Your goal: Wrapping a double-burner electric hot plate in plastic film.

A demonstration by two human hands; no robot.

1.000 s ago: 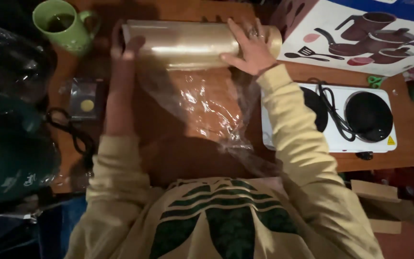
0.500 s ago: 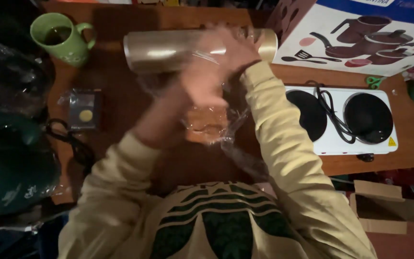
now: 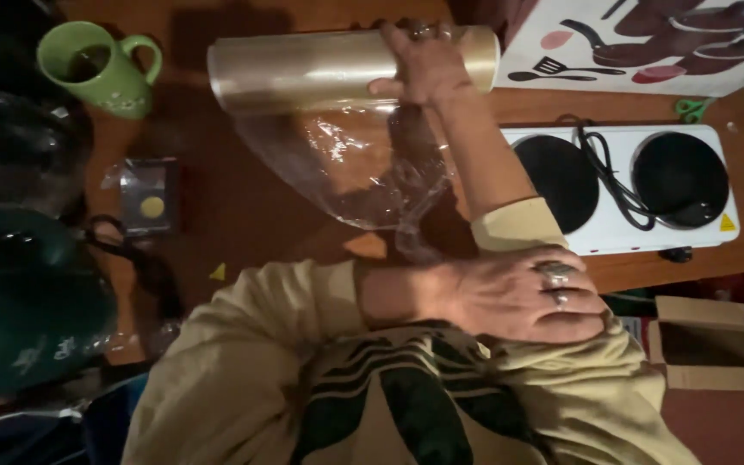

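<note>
A large roll of clear cling film (image 3: 303, 71) lies across the far side of the brown wooden table (image 3: 243, 215). A crumpled sheet of film (image 3: 346, 168) hangs loose from it toward me. My right hand (image 3: 428, 65) grips the roll near its right end, the forearm bare. My left hand (image 3: 523, 297), with rings on it, reaches across my body and clasps the cream right sleeve (image 3: 518, 228) near the elbow, where the cuff is bunched up.
A green mug (image 3: 101, 69) stands at the far left. A white two-burner hot plate (image 3: 622, 185) with its black cord sits on the right, a printed cookware box (image 3: 647, 43) behind it. There is a small dark box (image 3: 150, 194), dark bags at left, a cardboard box (image 3: 708, 340).
My left hand has left the roll's left end, crossed over and taken hold of the right sleeve, which is now pushed up. The right hand stays on the roll.
</note>
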